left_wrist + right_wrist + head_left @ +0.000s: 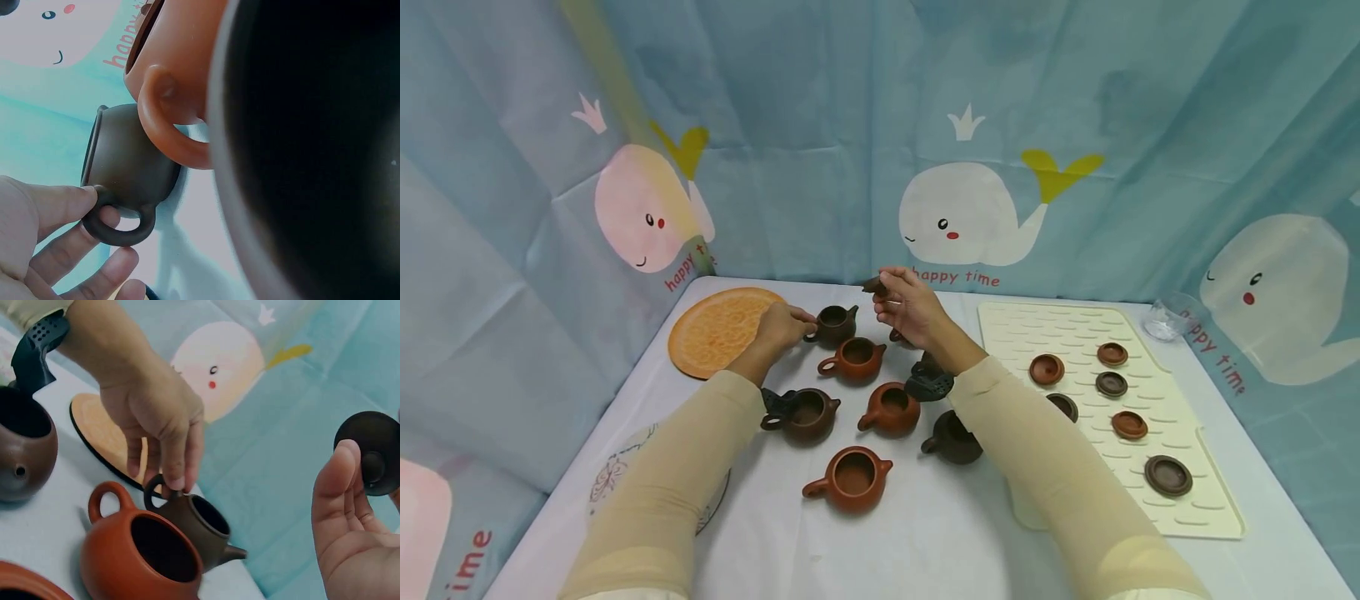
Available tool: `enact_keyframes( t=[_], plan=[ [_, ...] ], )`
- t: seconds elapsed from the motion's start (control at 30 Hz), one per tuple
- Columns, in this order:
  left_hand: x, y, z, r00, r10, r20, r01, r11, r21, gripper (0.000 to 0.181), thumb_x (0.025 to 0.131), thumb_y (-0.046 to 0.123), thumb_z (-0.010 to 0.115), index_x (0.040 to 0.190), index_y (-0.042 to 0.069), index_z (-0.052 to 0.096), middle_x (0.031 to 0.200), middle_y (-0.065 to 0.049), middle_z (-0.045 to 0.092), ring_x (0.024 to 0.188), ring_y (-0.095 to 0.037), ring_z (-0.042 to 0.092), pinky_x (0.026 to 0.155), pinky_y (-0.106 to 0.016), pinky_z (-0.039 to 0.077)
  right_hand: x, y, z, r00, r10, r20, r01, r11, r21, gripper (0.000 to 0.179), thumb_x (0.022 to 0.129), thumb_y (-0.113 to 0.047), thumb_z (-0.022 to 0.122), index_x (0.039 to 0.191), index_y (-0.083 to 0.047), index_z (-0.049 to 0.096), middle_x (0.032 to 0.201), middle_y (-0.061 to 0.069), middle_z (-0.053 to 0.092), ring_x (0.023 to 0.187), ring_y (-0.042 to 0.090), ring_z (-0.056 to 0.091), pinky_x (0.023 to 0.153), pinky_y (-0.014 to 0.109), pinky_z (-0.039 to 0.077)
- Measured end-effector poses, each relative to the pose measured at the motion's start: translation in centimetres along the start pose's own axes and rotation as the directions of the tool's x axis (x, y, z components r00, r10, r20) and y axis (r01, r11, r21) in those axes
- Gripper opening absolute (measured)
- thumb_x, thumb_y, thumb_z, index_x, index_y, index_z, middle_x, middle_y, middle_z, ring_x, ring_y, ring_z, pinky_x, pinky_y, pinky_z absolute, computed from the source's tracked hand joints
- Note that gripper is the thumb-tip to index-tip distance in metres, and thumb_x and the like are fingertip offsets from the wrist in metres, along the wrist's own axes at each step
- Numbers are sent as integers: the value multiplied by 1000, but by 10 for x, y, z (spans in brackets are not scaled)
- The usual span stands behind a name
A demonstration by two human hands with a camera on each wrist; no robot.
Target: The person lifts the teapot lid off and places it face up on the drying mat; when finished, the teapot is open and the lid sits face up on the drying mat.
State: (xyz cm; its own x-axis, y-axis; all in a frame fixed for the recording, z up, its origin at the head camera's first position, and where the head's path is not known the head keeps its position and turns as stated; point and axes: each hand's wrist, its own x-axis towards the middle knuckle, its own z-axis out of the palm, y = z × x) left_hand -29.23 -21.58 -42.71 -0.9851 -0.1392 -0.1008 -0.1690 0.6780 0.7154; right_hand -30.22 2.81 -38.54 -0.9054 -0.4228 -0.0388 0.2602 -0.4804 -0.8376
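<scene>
At the back of the table, my left hand (781,327) pinches the loop handle (122,236) of a small dark brown teapot (837,337) between thumb and fingers. The teapot is lidless, its spout pointing right. Up and to its right, my right hand (914,307) holds a dark round teapot lid (369,453) by its edge, the small knob showing in the right wrist view. A reddish-brown teapot (859,367) stands just in front of the dark one. Another teapot is mostly hidden behind my right hand.
Nearer me stand several lidless teapots, such as an orange-brown one (853,481) and dark ones (808,423). On the right, a cream ribbed tray (1011,329) bears several lids (1168,476). A clear cup (1163,321) stands beyond it. A round orange board (700,333) lies back left.
</scene>
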Motion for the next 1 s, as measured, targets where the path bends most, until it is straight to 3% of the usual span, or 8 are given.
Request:
enact_keyframes(
  t=[0.1,0.27,0.4,0.73,0.87,1.0],
  plan=[
    [0,0,0,1000,-1,2,1,1000,-4,13,88,14,70,98,9,77,104,-11,68,94,-26,55,74,-36,46,-7,-12,-3,1000,-20,8,21,999,-49,24,98,-15,57,118,-7,48,86,16,59,65,22,62,60,30,51],
    [-1,2,-1,1000,-3,4,3,1000,-15,14,89,13,70,99,7,76,104,-12,68,92,-26,56,71,-35,45,-23,-37,-14,998,-45,49,50,993,-105,44,95,-11,62,134,-3,44,101,19,60,77,26,66,71,33,53],
    [-1,1,0,1000,-11,4,11,1000,-15,14,88,12,70,99,7,76,103,-12,68,91,-26,55,70,-34,45,-37,-57,-24,995,-67,67,76,988,-136,51,91,-4,65,138,-2,44,111,19,57,86,25,65,78,33,52],
    [2,-1,0,1000,-17,12,18,999,-26,15,89,14,69,100,7,76,104,-12,68,90,-26,55,69,-35,44,-66,-92,-46,988,-152,11,150,959,-241,42,90,11,57,128,2,42,115,17,53,93,23,54,77,30,47],
    [1,0,0,1000,-19,18,19,1000,-21,15,89,14,69,101,7,76,106,-12,67,91,-26,54,70,-35,44,-77,-104,-59,982,-187,13,182,929,-322,42,88,13,59,125,2,41,119,17,48,102,23,55,83,30,48],
    [-1,2,0,1000,-17,16,17,1000,-12,15,89,14,69,100,7,76,107,-12,66,91,-26,54,71,-35,44,-86,-114,-78,978,-206,30,196,864,-463,50,89,9,61,134,7,38,122,15,47,108,22,53,87,28,47]
  ],
)
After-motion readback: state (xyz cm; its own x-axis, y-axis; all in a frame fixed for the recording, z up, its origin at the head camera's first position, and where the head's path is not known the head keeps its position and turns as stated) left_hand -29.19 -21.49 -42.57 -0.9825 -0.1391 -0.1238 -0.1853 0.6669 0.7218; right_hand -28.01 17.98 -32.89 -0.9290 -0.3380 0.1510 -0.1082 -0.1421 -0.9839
